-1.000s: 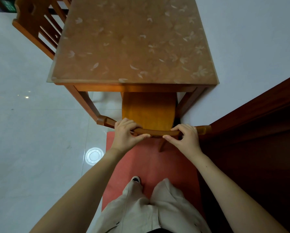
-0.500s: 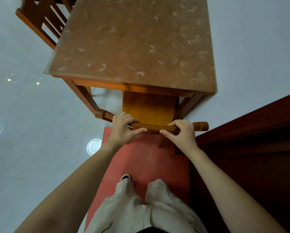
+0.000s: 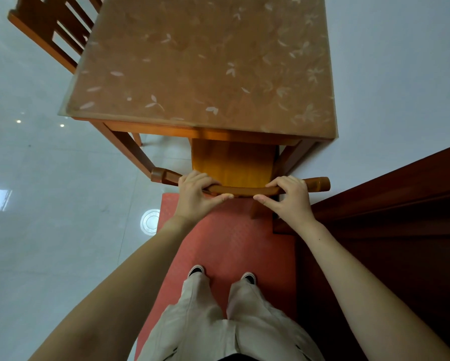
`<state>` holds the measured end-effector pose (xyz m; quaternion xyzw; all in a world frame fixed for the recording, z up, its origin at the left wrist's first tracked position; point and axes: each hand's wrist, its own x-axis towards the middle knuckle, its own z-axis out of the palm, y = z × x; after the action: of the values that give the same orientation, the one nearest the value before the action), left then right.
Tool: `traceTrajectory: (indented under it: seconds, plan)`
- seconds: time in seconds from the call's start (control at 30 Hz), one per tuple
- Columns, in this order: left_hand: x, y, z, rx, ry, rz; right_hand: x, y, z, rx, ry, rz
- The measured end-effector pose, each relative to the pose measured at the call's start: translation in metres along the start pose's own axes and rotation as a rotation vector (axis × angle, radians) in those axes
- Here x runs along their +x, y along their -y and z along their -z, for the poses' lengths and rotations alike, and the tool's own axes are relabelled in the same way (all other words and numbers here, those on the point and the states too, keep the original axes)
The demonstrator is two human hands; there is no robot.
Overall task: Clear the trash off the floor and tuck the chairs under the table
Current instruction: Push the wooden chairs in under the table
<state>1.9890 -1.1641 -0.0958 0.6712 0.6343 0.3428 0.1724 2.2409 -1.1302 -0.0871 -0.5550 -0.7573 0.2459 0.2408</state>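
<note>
The left hand (image 3: 196, 198) and right hand (image 3: 289, 201) each curl tightly round the top rail (image 3: 244, 190) of the chair (image 3: 234, 162), fingers (image 3: 195, 178) hooked over its far edge, thumbs along the near edge. Just beyond the fingers, the chair's seat runs under the table (image 3: 205, 61).

A chair (image 3: 234, 165) sits partly under the near edge of the table (image 3: 205, 61), a rear leg on a mat (image 3: 231, 243). A second chair (image 3: 46, 29) stands at the table's far left.
</note>
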Motion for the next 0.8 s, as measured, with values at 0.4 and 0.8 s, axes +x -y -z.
traceTrajectory:
  seconds: [0.4, 0.8]
  plan:
    - [0.016, 0.004, 0.000, -0.008, 0.015, 0.012, 0.012, 0.000, -0.002, -0.017, -0.021, -0.002]
    - [0.017, 0.002, 0.004, 0.001, 0.038, 0.038, 0.013, 0.004, -0.002, -0.026, -0.010, -0.022]
